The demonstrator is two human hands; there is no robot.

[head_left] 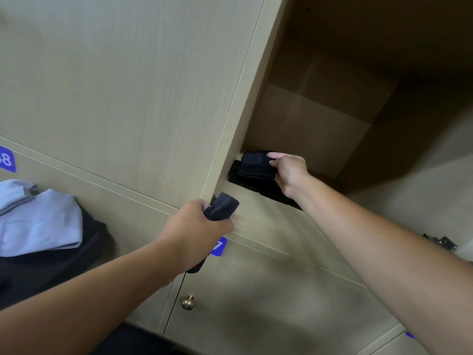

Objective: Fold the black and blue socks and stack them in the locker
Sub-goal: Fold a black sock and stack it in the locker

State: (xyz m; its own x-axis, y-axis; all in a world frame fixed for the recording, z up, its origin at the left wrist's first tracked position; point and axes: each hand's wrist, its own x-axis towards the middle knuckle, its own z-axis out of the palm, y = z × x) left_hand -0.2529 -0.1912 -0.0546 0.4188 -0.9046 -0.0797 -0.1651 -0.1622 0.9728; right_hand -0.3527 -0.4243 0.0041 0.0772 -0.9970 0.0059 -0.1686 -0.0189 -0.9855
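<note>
Two bare forearms reach in from the near edge, one from the near left and one from the near right. The left hand (pixel 197 226) is curled tight round a rolled dark sock (pixel 222 207), whose upper end pokes out above the fingers and whose lower end hangs out below the palm. This hand is just in front of the locker's lower front edge (pixel 256 213), near the corner where the upright panel (pixel 238 119) meets it.

Farther in and to the right, the right hand (pixel 288 172) pinches the right side of a folded black sock (pixel 256 163), thumb on top. That sock is at the near left corner of the open locker, over a low stack of black socks (pixel 266 190) that lies on the locker floor, close against the upright panel and right at the front edge. The rest of the locker floor (pixel 320 139), to the right and toward the far wall, is bare brown board with open room.

At the far left, pale blue socks (pixel 38 221) lie on a dark cloth (pixel 51 265). Below the hands are closed doors with a brass knob (pixel 188 302) and blue number labels (pixel 6 160).
</note>
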